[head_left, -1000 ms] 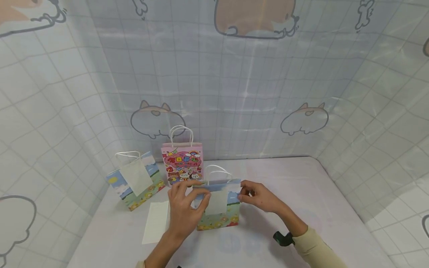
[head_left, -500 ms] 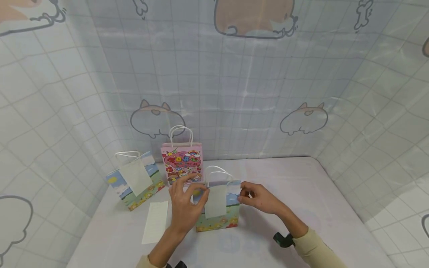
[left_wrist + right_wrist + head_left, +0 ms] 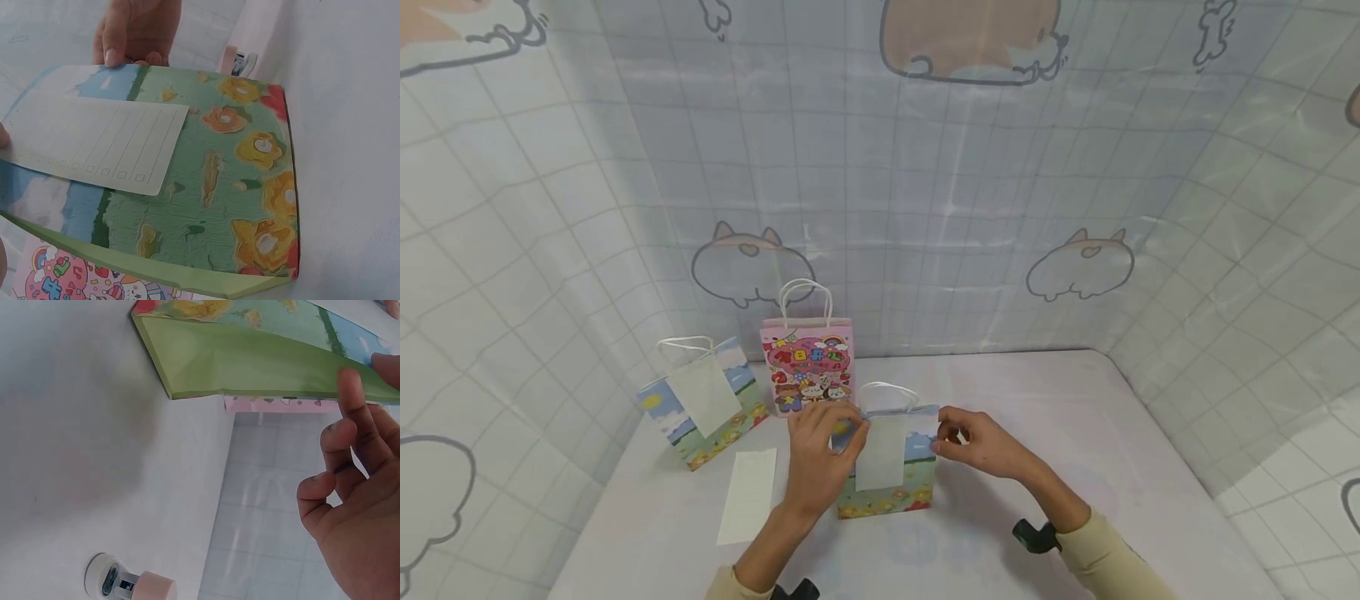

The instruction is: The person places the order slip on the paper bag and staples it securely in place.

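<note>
Left hand (image 3: 820,458): we see the thumb and index finger closed in a pinch at the upper left corner of a lined card (image 3: 880,454); whether the bag's rim is caught too, we cannot tell. Right hand (image 3: 981,446): thumb and index finger pinch the right edge of a landscape-print paper gift bag (image 3: 919,479), while in the right wrist view we find the other fingers bent and clear of it. Between the two hands, this bag stands upright on the counter (image 3: 1037,396), its white handles (image 3: 889,386) raised above the rim. We note that the card covers part of the front panel; the left wrist view shows ruled lines, each with a small box. Left of the held bag, a loose lined sheet (image 3: 747,500) lies flat on the counter. Farther off to the left, we observe a matching landscape bag (image 3: 748,406), set at an angle, with a pale card (image 3: 703,396) on its front. Behind the held bag stands an upright pink cartoon bag (image 3: 808,362). Beyond the counter, we see a grid-patterned backdrop (image 3: 898,208) with corgi drawings.
</note>
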The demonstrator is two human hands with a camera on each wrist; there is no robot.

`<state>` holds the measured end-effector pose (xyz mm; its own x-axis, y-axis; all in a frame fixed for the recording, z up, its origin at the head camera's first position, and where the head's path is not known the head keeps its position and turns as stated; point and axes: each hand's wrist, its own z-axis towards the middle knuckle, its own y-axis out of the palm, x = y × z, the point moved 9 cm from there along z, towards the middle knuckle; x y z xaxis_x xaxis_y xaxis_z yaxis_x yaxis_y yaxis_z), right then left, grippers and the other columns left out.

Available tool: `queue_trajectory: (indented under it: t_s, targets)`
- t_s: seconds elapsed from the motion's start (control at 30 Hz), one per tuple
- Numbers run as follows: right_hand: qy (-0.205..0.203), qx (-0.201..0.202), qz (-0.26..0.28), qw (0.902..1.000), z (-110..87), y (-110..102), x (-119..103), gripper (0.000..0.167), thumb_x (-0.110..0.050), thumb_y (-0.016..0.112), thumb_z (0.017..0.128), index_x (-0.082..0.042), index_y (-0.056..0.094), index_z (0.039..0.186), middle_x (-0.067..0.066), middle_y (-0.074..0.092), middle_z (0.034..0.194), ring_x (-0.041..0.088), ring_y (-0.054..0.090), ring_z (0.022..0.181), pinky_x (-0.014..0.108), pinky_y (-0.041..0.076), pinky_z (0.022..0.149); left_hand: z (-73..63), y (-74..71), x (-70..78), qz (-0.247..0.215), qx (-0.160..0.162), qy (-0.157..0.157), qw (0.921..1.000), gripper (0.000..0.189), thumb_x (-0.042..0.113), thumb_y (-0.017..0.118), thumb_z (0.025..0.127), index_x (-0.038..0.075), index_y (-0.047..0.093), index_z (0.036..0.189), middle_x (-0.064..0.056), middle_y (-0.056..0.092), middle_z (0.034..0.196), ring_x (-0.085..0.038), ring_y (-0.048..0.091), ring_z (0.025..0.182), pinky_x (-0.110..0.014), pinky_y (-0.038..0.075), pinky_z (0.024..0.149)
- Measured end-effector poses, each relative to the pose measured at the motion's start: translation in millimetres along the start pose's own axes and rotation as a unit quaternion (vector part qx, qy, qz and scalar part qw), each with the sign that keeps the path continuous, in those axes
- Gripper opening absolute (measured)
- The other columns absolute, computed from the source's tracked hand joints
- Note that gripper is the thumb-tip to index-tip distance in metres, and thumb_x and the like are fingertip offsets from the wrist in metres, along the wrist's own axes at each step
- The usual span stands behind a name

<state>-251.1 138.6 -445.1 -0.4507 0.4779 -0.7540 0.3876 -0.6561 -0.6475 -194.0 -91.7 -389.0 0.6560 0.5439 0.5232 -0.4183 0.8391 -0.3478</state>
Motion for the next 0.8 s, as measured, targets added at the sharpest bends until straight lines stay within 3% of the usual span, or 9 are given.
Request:
queue_trajectory:
  t_s: [0.17,0.33,0.6,0.8]
  targets:
    - [-0.025,0.021,-0.033,0.9989,1.1,-5,-7,0.019,-0.037,0.072,0.093,-0.024,0.061,0.100,-0.006,0.051,0.087,0.015,0.048,0.078,0.026,0.039,0.064,0.5,-0.4,-1.3,-0.006,-0.002,-0.001,1.0000,0.019,0.014,0.084,0.083,0.019,0.070,0.095,0.006,0.069,0.103,-0.016,0.058,0.101,-0.042,0.025,0.088]
    - [-0.036,0.042,-0.035,0.9978,3.0,-11,-14,0.022,-0.040,0.072,0.093,-0.034,0.062,0.111,0.004,0.052,0.106,0.018,0.043,0.088,0.029,0.037,0.067,2.0,0.6,2.2,-0.007,-0.010,0.016,0.9998,0.020,0.014,0.084,0.083,0.019,0.069,0.096,0.007,0.069,0.101,-0.017,0.058,0.101,-0.041,0.026,0.088]
    - [-0.058,0.092,-0.005,0.9941,6.1,-19,-31,0.025,-0.037,0.073,0.092,-0.037,0.066,0.117,-0.012,0.053,0.117,0.027,0.047,0.100,0.034,0.042,0.076,3.1,-0.2,3.8,-0.001,-0.007,0.019,0.9998,0.020,0.015,0.084,0.083,0.019,0.069,0.096,0.007,0.069,0.099,-0.016,0.057,0.099,-0.040,0.026,0.088]
    - [-0.086,0.123,-0.013,0.9886,4.5,-19,-45,0.023,-0.035,0.074,0.092,-0.035,0.067,0.114,-0.014,0.058,0.112,0.016,0.050,0.099,0.033,0.045,0.081,1.4,0.2,4.6,-0.002,-0.004,0.024,0.9997,0.021,0.015,0.083,0.083,0.019,0.068,0.096,0.008,0.069,0.099,-0.015,0.056,0.098,-0.040,0.024,0.087]
